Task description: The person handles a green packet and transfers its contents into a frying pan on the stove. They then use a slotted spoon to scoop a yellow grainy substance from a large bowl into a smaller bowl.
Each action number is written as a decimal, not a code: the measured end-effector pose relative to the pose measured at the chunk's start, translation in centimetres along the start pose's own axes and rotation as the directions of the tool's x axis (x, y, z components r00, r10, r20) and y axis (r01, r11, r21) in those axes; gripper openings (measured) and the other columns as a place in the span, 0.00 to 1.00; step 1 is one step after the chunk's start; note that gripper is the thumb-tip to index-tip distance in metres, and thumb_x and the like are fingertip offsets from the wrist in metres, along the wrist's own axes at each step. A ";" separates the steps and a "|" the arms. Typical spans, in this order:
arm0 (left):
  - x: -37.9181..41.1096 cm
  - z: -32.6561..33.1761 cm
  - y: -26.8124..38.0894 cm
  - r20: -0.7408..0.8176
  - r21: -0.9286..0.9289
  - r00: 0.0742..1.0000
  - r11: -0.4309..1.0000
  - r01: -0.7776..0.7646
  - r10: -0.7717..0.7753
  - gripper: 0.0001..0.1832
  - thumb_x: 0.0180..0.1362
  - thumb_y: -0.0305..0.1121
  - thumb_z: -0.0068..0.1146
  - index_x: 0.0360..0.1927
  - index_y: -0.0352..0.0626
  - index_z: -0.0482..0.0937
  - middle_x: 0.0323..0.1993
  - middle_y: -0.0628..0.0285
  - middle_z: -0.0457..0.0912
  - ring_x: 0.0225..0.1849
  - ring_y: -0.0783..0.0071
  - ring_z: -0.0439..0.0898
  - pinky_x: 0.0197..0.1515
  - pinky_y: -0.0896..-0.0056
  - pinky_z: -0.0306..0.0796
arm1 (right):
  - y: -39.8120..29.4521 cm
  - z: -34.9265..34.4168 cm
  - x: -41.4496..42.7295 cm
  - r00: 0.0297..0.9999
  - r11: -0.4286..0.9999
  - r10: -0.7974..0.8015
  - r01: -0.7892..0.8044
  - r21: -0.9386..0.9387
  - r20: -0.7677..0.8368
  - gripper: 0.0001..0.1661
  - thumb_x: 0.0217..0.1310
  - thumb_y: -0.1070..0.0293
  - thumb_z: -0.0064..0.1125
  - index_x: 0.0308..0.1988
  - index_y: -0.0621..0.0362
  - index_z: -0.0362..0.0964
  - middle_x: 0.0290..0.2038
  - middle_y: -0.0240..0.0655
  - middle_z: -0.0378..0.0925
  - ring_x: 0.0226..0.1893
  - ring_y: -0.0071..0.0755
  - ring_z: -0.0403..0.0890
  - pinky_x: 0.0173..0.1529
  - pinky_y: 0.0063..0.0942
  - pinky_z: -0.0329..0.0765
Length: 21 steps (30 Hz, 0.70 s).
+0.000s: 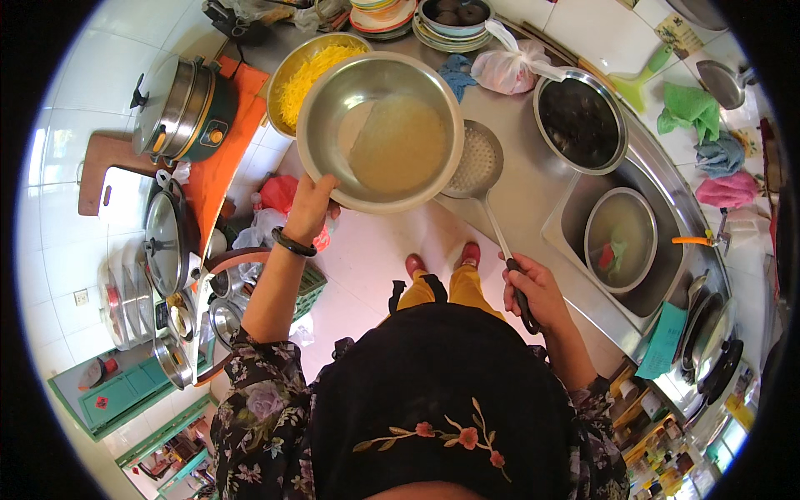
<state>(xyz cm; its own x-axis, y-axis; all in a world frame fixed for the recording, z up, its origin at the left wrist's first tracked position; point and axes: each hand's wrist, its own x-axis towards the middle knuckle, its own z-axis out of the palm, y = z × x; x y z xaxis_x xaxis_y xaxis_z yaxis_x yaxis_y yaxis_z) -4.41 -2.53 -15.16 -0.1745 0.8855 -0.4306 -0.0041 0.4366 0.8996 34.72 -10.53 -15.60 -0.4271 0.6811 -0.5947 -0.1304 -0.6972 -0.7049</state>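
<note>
My left hand [310, 209] grips the rim of a large stainless steel bowl [305, 164], tilted, with cloudy yellowish liquid pooled inside. In my right hand [533, 291] is the dark handle of a perforated metal skimmer [478, 159]; its round head lies beside the bowl's right edge, partly hidden by it. Behind the bowl stands a metal basin [275, 94] of yellow shreds [300, 78]. At the right, a steel bowl [615, 159] holds dark pieces in liquid.
The steel sink [637, 306] at the right holds a basin [653, 244] of cloudy water under an orange-tipped tap [694, 240]. A tied plastic bag [506, 65] and stacked plates [437, 40] stand at the back. A steamer pot [187, 115] and lidded pan [165, 240] are at the left.
</note>
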 end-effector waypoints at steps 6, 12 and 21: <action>0.7 -0.1 0.9 0.035 0.052 0.998 0.998 -0.047 0.045 0.13 0.56 0.32 0.47 0.40 0.32 0.71 0.24 0.59 0.76 0.16 0.74 0.74 0.13 0.78 0.63 | 0.0 0.7 0.2 1.000 1.000 -0.018 0.018 0.007 0.017 0.22 0.66 0.70 0.45 0.57 0.68 0.62 0.31 0.32 0.68 0.17 0.21 0.74 0.19 0.15 0.68; 0.5 0.9 3.1 0.058 0.118 0.990 0.984 -0.132 0.126 0.14 0.56 0.33 0.47 0.43 0.34 0.70 0.24 0.62 0.76 0.16 0.78 0.72 0.15 0.80 0.66 | 0.2 0.9 0.4 1.000 1.000 -0.005 0.004 0.021 0.026 0.21 0.66 0.71 0.45 0.57 0.68 0.63 0.30 0.32 0.69 0.16 0.21 0.74 0.19 0.15 0.68; 1.6 1.1 3.4 0.059 0.163 0.988 0.975 -0.150 0.142 0.16 0.57 0.30 0.45 0.47 0.35 0.68 0.28 0.62 0.77 0.19 0.79 0.75 0.15 0.80 0.68 | 0.1 1.1 0.7 1.000 1.000 -0.010 0.010 0.004 0.010 0.17 0.67 0.68 0.45 0.52 0.63 0.65 0.18 0.33 0.72 0.14 0.21 0.71 0.18 0.16 0.67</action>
<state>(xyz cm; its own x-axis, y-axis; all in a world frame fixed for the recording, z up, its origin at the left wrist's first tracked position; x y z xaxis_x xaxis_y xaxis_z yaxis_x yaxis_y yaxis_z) -3.66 0.50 -12.89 -0.1144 0.9464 -0.3019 0.1823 0.3188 0.9301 33.44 -10.32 -15.65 -0.4351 0.6860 -0.5832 -0.1387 -0.6911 -0.7093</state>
